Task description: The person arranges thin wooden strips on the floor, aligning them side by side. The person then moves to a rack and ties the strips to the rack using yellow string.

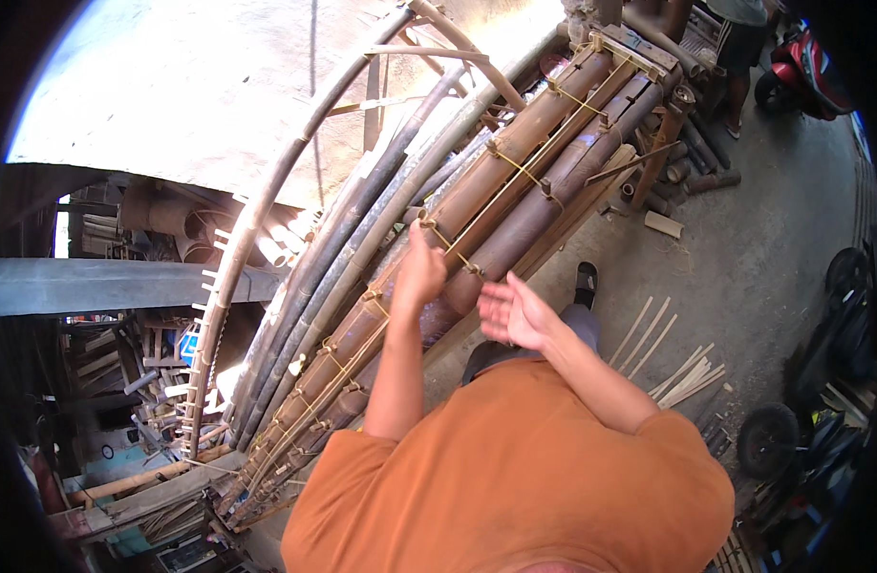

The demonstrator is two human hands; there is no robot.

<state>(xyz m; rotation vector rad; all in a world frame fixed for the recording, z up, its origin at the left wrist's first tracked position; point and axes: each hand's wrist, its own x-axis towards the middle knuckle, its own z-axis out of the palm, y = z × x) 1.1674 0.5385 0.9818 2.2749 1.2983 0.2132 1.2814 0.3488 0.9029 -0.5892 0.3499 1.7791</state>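
Long brown bamboo-like tubes strung with yellow cord (503, 234) run diagonally, lower left to upper right, ahead of the person. The left hand (420, 275), nearer, is over them, its grip unclear; the right hand (517, 313), fingers loosely spread, empty, is just beside them.

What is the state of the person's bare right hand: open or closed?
Open: the bare right hand shows its palm, with fingers loosely extended near the long dark brown bamboo tube; no held object is visible.
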